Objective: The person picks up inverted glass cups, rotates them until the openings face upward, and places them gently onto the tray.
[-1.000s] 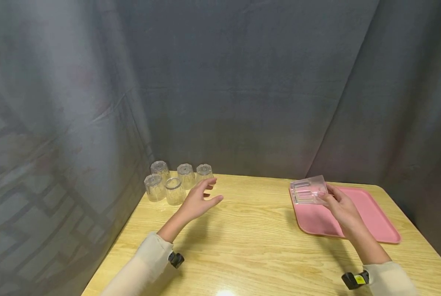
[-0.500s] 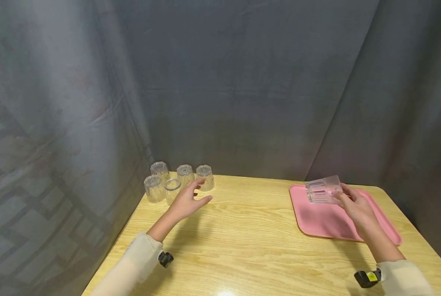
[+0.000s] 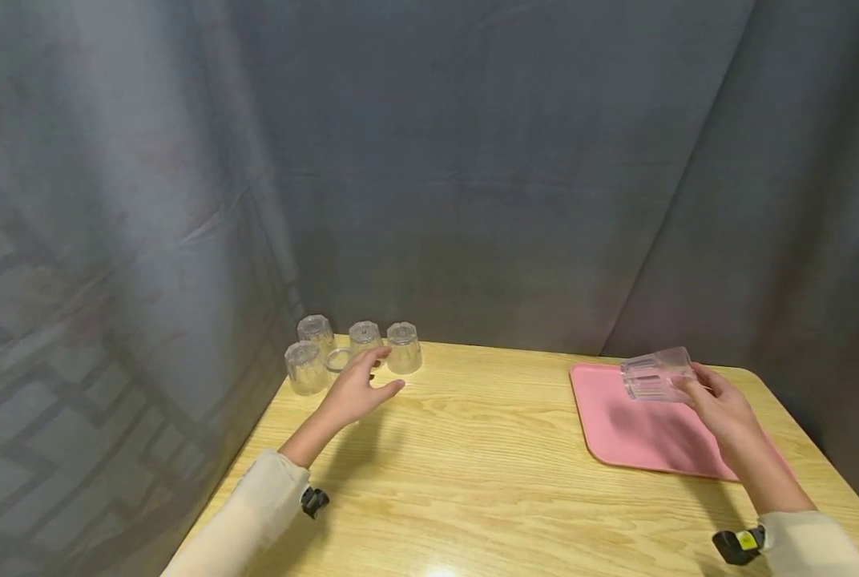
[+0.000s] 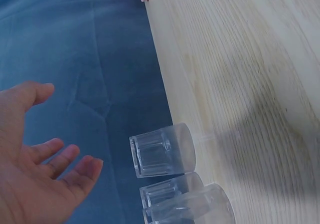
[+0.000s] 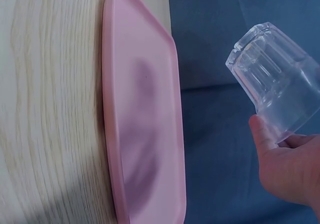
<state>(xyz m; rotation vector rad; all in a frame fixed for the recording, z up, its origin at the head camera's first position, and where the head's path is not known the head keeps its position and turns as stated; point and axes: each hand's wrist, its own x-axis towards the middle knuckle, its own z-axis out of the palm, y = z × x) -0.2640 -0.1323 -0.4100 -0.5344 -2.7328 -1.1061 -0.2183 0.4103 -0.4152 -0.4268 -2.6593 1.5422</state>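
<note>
My right thumb and fingers (image 5: 260, 131) pinch one glass (image 3: 659, 375) by its rim end, the base pointing away, tilted above the tray (image 3: 617, 433). My left hand (image 3: 353, 393) is loosely spread, holding nothing; five more glasses (image 3: 404, 353) stand just beside and beyond it, before the curtain (image 3: 473, 176).

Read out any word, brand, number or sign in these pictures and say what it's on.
No text is readable.
Yellow patch on the black device at the head view's lower right: any print is too small to read.
Small mark on the base of one upturned glass: too small to make out.
Pink tray and tilted glass: no lettering visible.
</note>
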